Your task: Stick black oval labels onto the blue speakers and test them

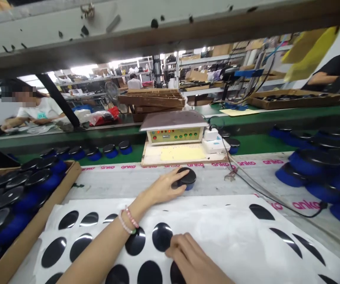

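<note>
Gloss on paper, fuzz under gloss.
Your black discs (161,236) shine like smooth film on a matt white paper sheet (217,228). The puck (186,178) has a glossy black top over a fuzzy blue base. The box (28,232) is plain brown cardboard, and the belt (253,144) is matt green.

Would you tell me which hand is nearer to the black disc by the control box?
Left. The left hand grips the black disc; the right hand is well short of it, on the white sticker sheet.
</note>
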`<state>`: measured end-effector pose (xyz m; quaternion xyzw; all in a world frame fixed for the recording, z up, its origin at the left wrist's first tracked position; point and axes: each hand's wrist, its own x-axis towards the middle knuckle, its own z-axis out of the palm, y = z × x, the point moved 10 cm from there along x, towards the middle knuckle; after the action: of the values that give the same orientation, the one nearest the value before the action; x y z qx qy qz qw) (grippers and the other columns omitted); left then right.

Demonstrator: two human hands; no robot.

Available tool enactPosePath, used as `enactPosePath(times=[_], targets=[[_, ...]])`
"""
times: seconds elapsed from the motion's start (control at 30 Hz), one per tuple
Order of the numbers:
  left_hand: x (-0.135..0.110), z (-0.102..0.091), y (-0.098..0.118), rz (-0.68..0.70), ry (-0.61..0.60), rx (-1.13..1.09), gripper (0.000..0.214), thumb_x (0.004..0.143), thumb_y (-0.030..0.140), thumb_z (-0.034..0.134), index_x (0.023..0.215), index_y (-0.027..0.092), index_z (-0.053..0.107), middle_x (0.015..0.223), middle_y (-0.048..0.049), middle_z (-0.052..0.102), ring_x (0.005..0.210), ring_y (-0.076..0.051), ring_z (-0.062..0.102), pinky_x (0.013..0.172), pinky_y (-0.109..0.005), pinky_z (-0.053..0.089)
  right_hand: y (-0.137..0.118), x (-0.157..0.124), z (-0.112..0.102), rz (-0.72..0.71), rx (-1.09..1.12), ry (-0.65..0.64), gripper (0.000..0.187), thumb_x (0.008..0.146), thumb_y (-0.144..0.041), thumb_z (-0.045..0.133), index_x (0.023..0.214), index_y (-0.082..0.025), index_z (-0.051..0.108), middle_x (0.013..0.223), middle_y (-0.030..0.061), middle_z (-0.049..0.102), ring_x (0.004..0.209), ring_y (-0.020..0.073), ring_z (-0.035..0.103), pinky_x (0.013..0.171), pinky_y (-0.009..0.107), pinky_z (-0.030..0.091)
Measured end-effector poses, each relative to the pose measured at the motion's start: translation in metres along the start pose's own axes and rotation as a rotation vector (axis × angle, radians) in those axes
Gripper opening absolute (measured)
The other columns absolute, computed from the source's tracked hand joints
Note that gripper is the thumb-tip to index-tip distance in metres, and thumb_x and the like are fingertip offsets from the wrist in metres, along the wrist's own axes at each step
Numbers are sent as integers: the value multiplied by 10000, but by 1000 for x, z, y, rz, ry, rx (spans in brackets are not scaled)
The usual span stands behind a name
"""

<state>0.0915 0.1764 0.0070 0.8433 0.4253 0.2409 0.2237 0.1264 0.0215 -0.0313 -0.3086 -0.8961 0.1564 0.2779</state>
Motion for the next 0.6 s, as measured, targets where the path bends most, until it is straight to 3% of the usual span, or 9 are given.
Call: enactPosePath(times=[0.07, 0.13, 0.43, 0.6], targets=[[-1, 0, -2, 1, -13, 1, 562, 860, 282, 541, 1404, 252, 402, 1463, -66, 422, 1340, -223, 408, 1106, -370, 330, 2, 0, 11, 23, -9, -96, 453, 612, -213, 827, 994, -188, 585, 942, 53, 584, 834, 227, 544, 736, 333, 505], [-1, 0, -3, 0, -25, 1, 567, 859, 273, 537, 1409, 260, 396, 1470, -67, 410, 1339, -240, 408, 1092, -380, 351, 2, 1, 10, 20, 2, -174, 527, 573, -130, 846, 1030, -171, 586, 970, 65, 587, 859, 235, 540, 750, 337, 503], [-2, -3, -2, 11, -22, 18, 564, 855, 255, 526, 1406, 241, 405, 1475, -99, 395, 1360, -235, 373, 1079, -363, 368, -15, 16, -5, -135, 7, -359, 210, 755, -106, 705, 882, -189, 560, 896, 42, 587, 809, 212, 519, 692, 320, 458], [-3, -3, -3, 5, -6, 29, 551, 856, 262, 537, 1395, 252, 422, 1467, -103, 407, 1349, -236, 392, 1064, -361, 383, -25, 15, -15, -248, -71, -430, 161, 795, -104, 668, 869, -188, 552, 875, 33, 582, 800, 199, 531, 667, 293, 454]])
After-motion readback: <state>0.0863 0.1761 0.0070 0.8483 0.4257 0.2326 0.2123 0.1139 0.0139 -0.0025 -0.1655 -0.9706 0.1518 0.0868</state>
